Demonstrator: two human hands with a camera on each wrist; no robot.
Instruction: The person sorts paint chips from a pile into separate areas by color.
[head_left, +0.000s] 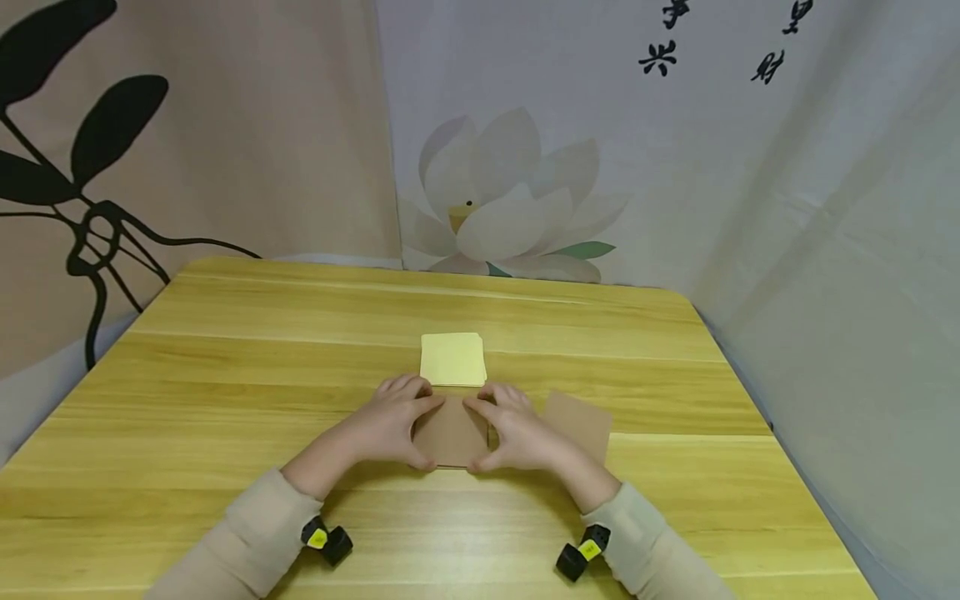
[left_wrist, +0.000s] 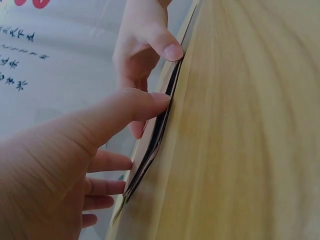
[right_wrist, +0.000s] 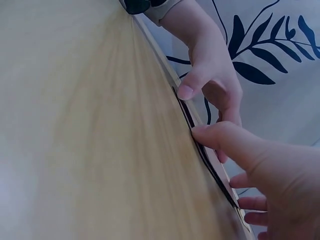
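A square of brown card [head_left: 452, 433] lies on the table between the two hands. My left hand [head_left: 390, 421] holds its left side, the thumb at the near edge and the other fingers spread toward the far edge. On the opposite side my right hand [head_left: 517, 432] grips it in the same way. Seen edge-on in the left wrist view, the brown card [left_wrist: 146, 145] shows thin layers with a dark gap between them. Both thumbs press at that layered near edge. A yellow paper pad [head_left: 453, 360] lies just beyond the card.
Another brown sheet [head_left: 588, 421] lies on the right, partly hidden by the right forearm. The wooden table [head_left: 247, 350] reaches back to a printed curtain [head_left: 517, 192]. Black wrist cameras [head_left: 327, 540] sit at both sleeves.
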